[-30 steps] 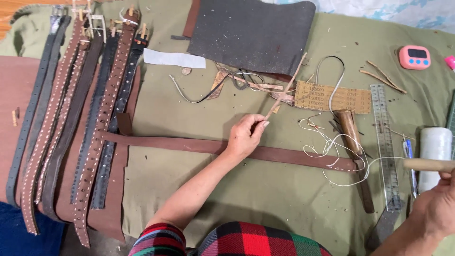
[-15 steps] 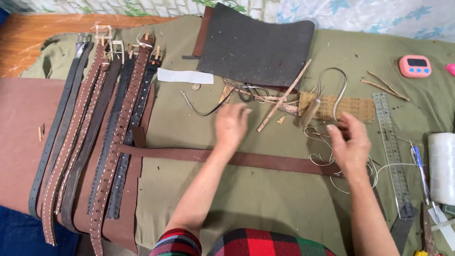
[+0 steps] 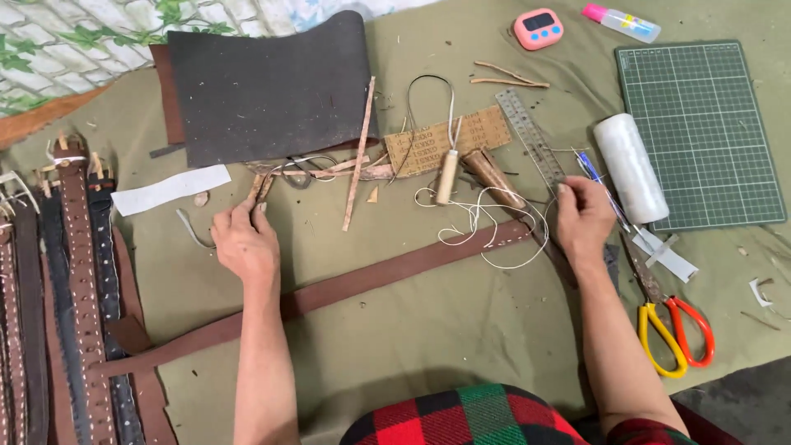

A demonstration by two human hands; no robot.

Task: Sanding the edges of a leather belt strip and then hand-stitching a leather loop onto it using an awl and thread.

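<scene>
Brown leather strap (image 3: 371, 276): I see it lying slantwise across the olive cloth (image 3: 461, 330), running between my two hands.
Left hand (image 3: 245, 244): fingers pinched on a thin leather strip (image 3: 262, 188) just above the strap.
Right hand (image 3: 583, 218): fingers curled, palm down, resting by the steel ruler (image 3: 531, 136); whether it grips anything, I cannot tell.
White thread (image 3: 486, 222): looped beside the strap's right end.
Dark leather sheet (image 3: 268, 86): farthest.

We have one view only, from a head-worn camera looking steeply down and forward over the cloth (image 3: 428, 330), close enough that both forearms fill the lower frame; the far edge, perhaps a wall, barely shows.
</scene>
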